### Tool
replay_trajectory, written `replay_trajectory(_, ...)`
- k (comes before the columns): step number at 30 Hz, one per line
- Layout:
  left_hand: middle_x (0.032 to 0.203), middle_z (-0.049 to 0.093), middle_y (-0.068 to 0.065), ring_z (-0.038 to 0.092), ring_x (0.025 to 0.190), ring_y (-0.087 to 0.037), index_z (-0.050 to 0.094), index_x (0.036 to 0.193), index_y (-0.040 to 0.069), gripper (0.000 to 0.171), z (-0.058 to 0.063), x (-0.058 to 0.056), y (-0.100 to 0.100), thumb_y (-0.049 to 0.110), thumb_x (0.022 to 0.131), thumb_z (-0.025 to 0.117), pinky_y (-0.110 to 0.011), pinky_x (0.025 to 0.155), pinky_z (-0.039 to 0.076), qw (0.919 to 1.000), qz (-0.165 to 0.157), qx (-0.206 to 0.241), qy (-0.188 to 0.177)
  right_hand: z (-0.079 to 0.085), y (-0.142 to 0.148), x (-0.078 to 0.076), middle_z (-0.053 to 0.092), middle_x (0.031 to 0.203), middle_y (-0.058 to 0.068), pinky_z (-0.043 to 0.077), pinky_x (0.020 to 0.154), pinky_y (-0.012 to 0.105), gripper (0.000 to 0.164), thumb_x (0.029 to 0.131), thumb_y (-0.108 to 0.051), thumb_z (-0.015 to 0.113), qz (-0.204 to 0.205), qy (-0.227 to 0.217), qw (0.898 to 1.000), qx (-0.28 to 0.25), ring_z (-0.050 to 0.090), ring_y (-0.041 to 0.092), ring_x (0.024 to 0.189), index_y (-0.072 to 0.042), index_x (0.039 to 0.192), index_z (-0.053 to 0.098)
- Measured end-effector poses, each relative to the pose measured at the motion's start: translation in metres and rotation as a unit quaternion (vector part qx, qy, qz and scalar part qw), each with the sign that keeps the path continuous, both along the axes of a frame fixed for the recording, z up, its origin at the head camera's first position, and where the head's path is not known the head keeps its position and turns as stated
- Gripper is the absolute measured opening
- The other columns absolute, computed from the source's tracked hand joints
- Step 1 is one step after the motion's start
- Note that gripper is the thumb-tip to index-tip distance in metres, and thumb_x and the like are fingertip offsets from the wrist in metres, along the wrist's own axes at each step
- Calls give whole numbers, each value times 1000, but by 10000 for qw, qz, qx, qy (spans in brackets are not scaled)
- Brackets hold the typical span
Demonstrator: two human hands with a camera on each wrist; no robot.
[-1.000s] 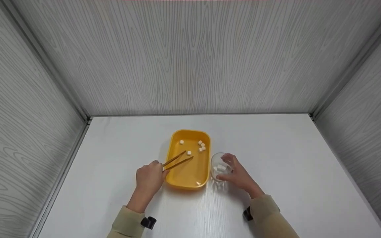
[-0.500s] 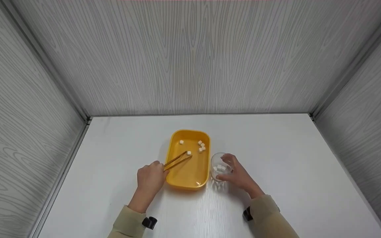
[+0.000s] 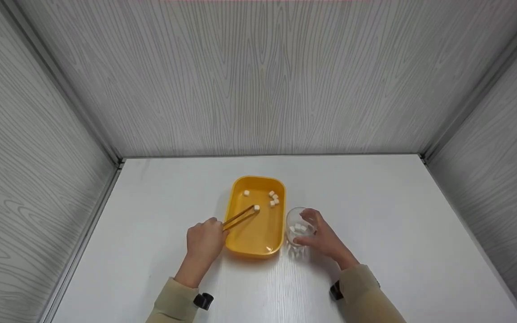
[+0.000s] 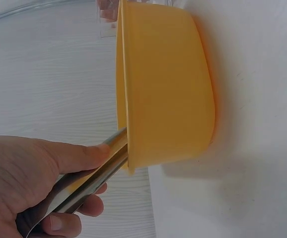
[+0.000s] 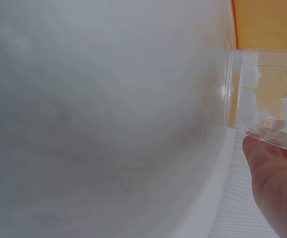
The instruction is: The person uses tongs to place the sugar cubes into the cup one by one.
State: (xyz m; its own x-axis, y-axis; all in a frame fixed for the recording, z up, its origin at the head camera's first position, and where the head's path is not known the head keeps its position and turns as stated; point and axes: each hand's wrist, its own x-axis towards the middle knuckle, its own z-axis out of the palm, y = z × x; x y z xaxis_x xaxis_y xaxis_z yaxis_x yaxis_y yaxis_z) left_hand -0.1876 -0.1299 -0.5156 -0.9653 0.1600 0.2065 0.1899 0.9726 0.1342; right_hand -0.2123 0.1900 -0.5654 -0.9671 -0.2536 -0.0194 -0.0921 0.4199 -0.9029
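Pinches tongs (image 4: 101,176) in the left hand (image 3: 205,240), back upward, slanting into a yellow tray (image 3: 256,237) between the counter's (image 3: 159,188) left and right edges, towards its back edge. Has tips at a white cube (image 3: 256,207), contact unclear. Curls the right hand (image 3: 324,238) round a clear cup (image 3: 292,217) beside the tray's right wall.

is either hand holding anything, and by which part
The left hand holds the metal tongs by the rear part of their arms, just outside the yellow tray; the right hand holds the clear glass by its side.
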Motion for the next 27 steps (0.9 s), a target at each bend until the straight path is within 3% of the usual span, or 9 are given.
replay_trajectory(6, 62, 52, -4, 56, 53, -24, 72, 80, 2, 25, -1, -1, 1, 26, 83, 79, -39, 48, 47, 10000, 15, -13, -33, -15, 4, -7, 42, 148, 11, 26, 110, 55, 84, 76, -22, 87, -10, -11, 10000, 67, 34, 30, 140, -11, 142, 37)
replay_trajectory(16, 59, 53, -4, 56, 48, -23, 72, 75, 0, 25, -5, 1, 0, 22, 80, 82, -38, 43, 46, 9987, -136, -54, 489, -12, 4, -6, 39, 149, 16, 22, 110, 58, 88, 77, -21, 86, 125, -46, 9999, -92, 31, 34, 140, -6, 145, 32)
replay_trajectory(27, 60, 53, -5, 53, 48, -21, 73, 79, 0, 23, -5, 3, 0, 22, 81, 81, -38, 44, 45, 9988, -104, -126, 452, -15, 4, -8, 41, 148, 10, 24, 111, 55, 86, 76, -24, 87, 12, -68, 9999, 96, 34, 28, 140, -11, 143, 36)
